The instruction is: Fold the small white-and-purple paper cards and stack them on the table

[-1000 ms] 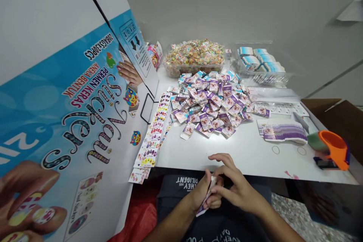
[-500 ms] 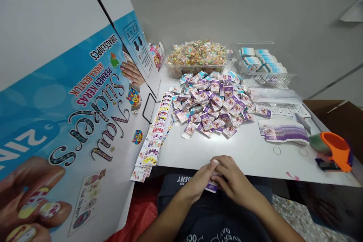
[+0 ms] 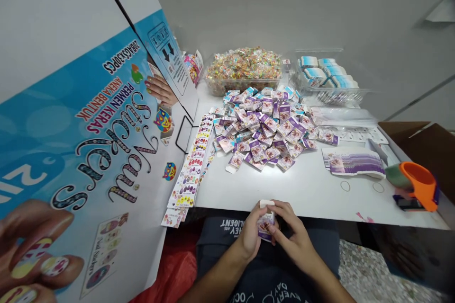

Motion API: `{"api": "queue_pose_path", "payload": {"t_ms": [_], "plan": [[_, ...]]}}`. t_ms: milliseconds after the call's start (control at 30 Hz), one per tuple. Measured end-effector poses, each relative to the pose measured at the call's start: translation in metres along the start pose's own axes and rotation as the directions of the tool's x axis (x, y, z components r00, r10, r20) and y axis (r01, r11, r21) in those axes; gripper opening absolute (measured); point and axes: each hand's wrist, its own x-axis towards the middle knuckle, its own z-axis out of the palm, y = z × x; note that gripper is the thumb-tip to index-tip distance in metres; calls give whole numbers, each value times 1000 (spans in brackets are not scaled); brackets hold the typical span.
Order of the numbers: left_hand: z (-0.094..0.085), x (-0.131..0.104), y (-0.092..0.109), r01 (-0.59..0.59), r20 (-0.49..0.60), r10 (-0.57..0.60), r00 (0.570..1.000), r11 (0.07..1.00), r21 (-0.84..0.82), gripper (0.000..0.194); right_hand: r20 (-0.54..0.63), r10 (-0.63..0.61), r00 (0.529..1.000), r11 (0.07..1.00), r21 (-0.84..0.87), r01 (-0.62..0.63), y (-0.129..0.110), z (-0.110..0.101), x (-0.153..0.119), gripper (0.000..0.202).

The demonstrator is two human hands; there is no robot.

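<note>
Between my two hands, over my lap at the table's front edge, is a small purple-and-white printed box [image 3: 266, 223] with a white flap standing up at its top. My left hand [image 3: 250, 233] grips its left side. The fingers and thumb of my right hand [image 3: 289, 229] close on its right side and front. Beyond them lies a heap of similar small boxes [image 3: 258, 149], some purple, some showing blue sides. What is inside the held box is hidden.
Nail sticker strips [image 3: 194, 175] lie left, beside a large printed carton [image 3: 117, 118]. Behind stand a clear tub of wrapped candies [image 3: 245, 68] and a tub of flat blue-white cartons [image 3: 329, 73]. At right are flat purple cartons [image 3: 351, 162], rubber bands [image 3: 345, 186] and an orange tape dispenser [image 3: 421, 182].
My fingers have spread apart around the small box, so its printed front and raised white flap now show. Both hands stay on it. The whole view has shifted slightly.
</note>
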Motion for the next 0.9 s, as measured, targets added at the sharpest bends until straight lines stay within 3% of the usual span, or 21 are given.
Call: {"api": "queue_pose_path", "payload": {"t_ms": [133, 233, 333, 433, 533, 667, 800, 900], "plan": [[4, 1, -2, -6, -133, 0, 991, 999, -43, 31, -64, 21, 998, 999, 27, -20, -5, 9, 2, 28], [5, 2, -3, -74, -262, 45, 964, 992, -100, 26, -77, 27, 997, 999, 44, -23, -6, 18, 3, 17], [2, 2, -5, -141, -326, 119, 938, 989, -45, 22, -108, 24, 994, 999, 31, -20, -6, 23, 3, 9], [-1, 3, -5, -164, -261, 174, 950, 985, 61, 21, -92, -34, 995, 999, -27, 31, -7, 24, 3, 11], [-3, 4, -4, -153, -155, 159, 975, 987, 54, 28, -108, -107, 988, 993, -56, 101, -9, 23, 6, 11], [-3, 1, -1, -164, -81, 163, 983, 987, -3, 37, -271, -38, 962, 999, -6, 38, -6, 21, 7, 12], [1, -5, 1, -152, 69, 140, 988, 965, 216, 47, -501, 126, 856, 990, 115, -79, 7, 21, 6, 13], [6, -8, 4, -209, 85, 192, 978, 923, 324, 46, -627, 115, 771, 992, 106, -62, 15, 22, 6, 27]]}}
